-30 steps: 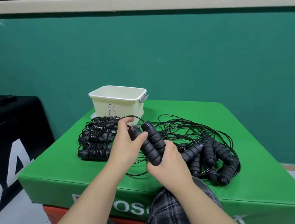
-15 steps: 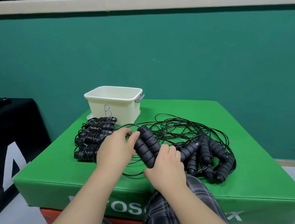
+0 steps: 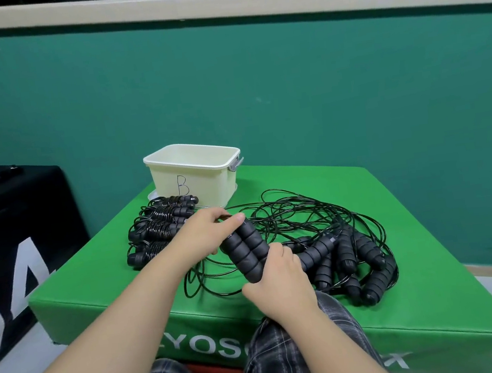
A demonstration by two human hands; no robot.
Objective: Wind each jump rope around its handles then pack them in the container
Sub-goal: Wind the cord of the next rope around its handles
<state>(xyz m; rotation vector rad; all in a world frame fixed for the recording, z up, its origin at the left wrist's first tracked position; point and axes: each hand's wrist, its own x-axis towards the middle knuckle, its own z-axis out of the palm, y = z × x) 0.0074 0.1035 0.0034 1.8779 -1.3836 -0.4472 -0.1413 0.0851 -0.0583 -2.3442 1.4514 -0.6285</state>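
Beyond the left hand (image 3: 197, 238) fingertips, a row of wound jump ropes (image 3: 158, 228) lies close, and behind it the cream container (image 3: 194, 177) stands with its top open and unobstructed. To the right of the fingers of the right hand (image 3: 277, 284), a tangle of loose cord (image 3: 303, 210) and black handles (image 3: 346, 254) covers the green mat (image 3: 419, 273). Bare mat lies below the left fingers near the front edge, and far right past the tangle.

Head-worn view, forward and down (close) over green mat (image 3: 395, 199)
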